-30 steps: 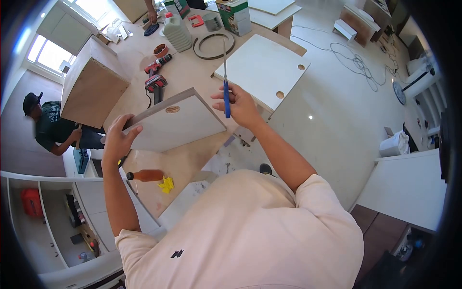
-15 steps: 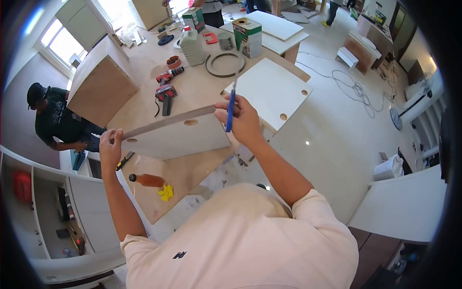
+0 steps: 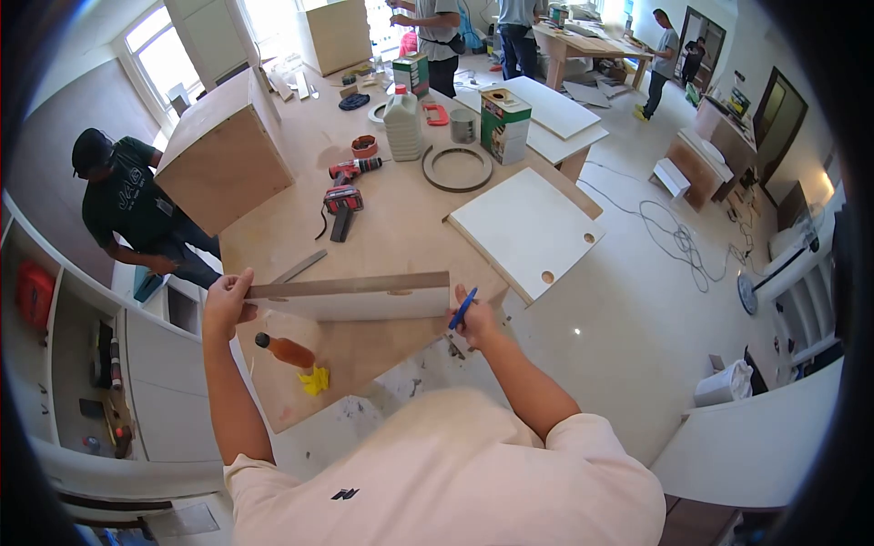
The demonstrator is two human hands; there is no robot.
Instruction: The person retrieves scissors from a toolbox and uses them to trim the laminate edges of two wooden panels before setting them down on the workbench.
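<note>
A white panel (image 3: 364,304) with round holes stands on its long edge near the front of the wooden table. My left hand (image 3: 229,305) grips the panel's left end, fingers wrapped over its corner. At the panel's right end, my right hand (image 3: 473,320) holds a blue-handled tool (image 3: 462,308); its far part is hard to make out. A metal strip (image 3: 300,267) lies behind the panel. In front of it are an orange-brown bottle (image 3: 286,349) with a dark cap and a yellow crumpled item (image 3: 315,381).
A red drill (image 3: 355,168), an edging coil (image 3: 457,169), a jug (image 3: 402,126) and a green-white can (image 3: 504,127) stand farther back on the table (image 3: 273,218). A second white panel (image 3: 526,229) lies right. One person (image 3: 137,200) stands left; others are behind.
The panel has tipped more upright and its right end has moved down and toward me. My right hand has lowered with the blue-handled tool. The view has shifted, showing more of the room behind.
</note>
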